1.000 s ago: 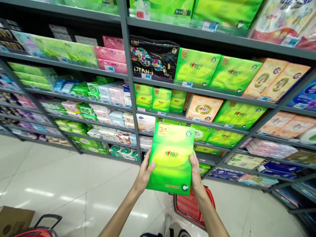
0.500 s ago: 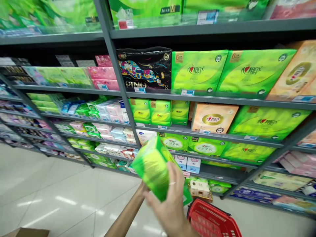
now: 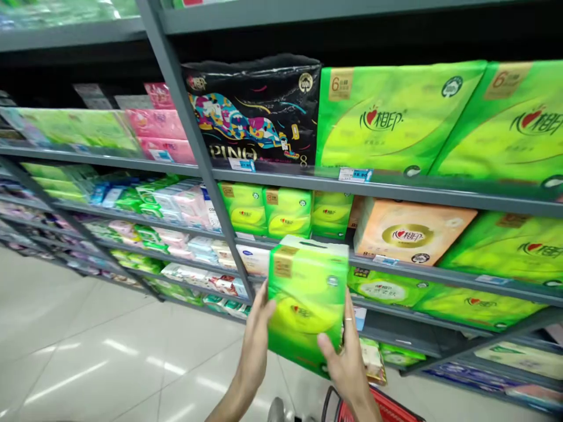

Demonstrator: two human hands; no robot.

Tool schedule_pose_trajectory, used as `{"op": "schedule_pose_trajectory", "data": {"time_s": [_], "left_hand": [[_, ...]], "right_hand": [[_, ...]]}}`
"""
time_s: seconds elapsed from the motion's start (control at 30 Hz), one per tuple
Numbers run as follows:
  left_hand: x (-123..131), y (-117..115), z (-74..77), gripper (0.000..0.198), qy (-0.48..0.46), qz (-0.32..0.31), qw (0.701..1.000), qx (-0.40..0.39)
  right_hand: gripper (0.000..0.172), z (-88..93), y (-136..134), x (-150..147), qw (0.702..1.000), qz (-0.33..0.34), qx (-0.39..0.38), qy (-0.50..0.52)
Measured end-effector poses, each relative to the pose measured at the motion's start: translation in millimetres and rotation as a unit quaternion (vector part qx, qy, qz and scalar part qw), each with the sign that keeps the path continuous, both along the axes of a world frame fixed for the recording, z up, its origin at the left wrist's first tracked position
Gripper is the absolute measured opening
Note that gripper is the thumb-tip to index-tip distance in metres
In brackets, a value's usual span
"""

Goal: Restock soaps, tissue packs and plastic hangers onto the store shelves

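Your left hand (image 3: pixel 257 346) and right hand (image 3: pixel 347 363) clamp the green tissue pack (image 3: pixel 308 293) upright between them, just above the red basket (image 3: pixel 383 411) rim. Open tiled floor (image 3: pixel 109 340) lies to your left; the grey shelf edge (image 3: pixel 417 272) and its slanting post (image 3: pixel 206 181) stand close behind the pack. It is glossy, with a yellow oval, red heart logo, gold corner tag.
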State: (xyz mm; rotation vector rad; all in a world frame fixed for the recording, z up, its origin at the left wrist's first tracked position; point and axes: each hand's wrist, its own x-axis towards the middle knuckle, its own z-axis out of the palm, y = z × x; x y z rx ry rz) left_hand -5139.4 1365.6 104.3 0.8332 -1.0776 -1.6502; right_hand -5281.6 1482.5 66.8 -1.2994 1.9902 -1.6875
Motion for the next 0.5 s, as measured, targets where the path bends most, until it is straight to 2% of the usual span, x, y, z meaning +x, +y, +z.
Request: {"op": "schedule_pose_trajectory", "data": {"time_s": [0.1,0.17,0.23,0.37,0.43,0.5], "left_hand": [[-0.9,6.7,-3.3,0.067,-0.063,-0.034,0.986,-0.152],[-9.1,5.8,-0.1,0.064,-0.06,-0.063,0.968,-0.235],[-23.2,-3.6,8.4,0.064,-0.039,-0.087,0.953,-0.287],[-57.9,-34.0,24.3,0.061,0.018,-0.098,0.938,-0.332],[-72.5,-47.5,25.7,0.058,0.051,-0.108,0.937,-0.328],[-82.3,-58.3,23.1,0.053,0.069,-0.117,0.938,-0.318]], "right_hand": [[0.083,-5.5,-15.6,-31.5,0.991,-0.034,-0.029,-0.127],[0.078,-2.7,-24.6,-56.8,0.987,-0.09,-0.077,-0.105],[0.07,6.7,-30.5,-85.8,0.983,-0.143,-0.11,-0.011],[0.049,30.4,-38.5,-134.8,0.963,-0.187,-0.093,0.173],[0.051,35.4,-45.6,-147.8,0.961,-0.189,-0.098,0.178],[0.058,34.4,-55.2,-154.1,0.967,-0.18,-0.115,0.141]]}}
